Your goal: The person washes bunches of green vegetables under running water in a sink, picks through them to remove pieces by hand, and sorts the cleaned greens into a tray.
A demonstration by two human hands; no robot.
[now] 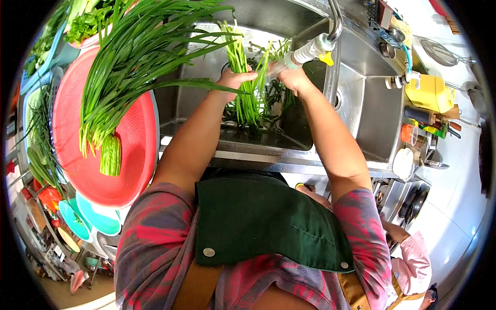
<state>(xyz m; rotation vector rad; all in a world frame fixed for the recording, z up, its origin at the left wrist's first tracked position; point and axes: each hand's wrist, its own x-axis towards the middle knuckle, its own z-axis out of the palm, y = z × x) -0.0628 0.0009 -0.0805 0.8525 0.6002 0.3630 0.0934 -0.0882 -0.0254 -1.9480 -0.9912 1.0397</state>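
Note:
My left hand (237,80) is closed around a bunch of long green stalks, likely garlic chives (238,54), held upright over the left sink basin with the thumb across them. My right hand (293,78) is curled in beside the stalks on their right, under the tap nozzle (305,51). Its fingertips are hidden by the nozzle and running water, so what it grips cannot be made out. Loose dark green leaves lie in the basin below and between the hands. A large bunch of similar chives (129,67) lies across a red basket (77,165) to my left.
The steel sink (191,111) has a second basin (380,103) on the right. Peeled green stems (110,157) sit in the red basket. Turquoise bowls (105,214) stand below it. A yellow jug (430,94) and kitchen tools line the right side. Another person's pink sleeve (415,253) shows lower right.

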